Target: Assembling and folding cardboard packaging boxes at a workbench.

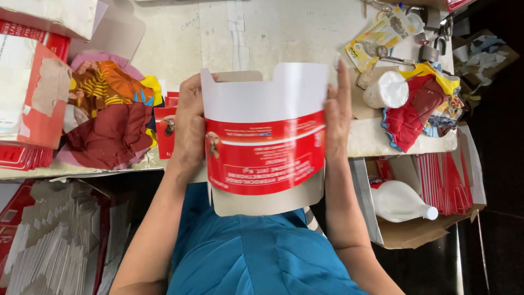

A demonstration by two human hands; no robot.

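Single head-worn camera, looking steeply down, close over the worktable (164, 33), lap beneath

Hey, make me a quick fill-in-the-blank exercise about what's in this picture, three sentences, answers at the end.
1. Both hands, the left hand and the right hand, hold a flat red and ____ carton blank.
2. A white plastic ____ lies in the open cardboard box beside the table.
3. The person wears a ____ garment.

Missing words: white; bottle; blue
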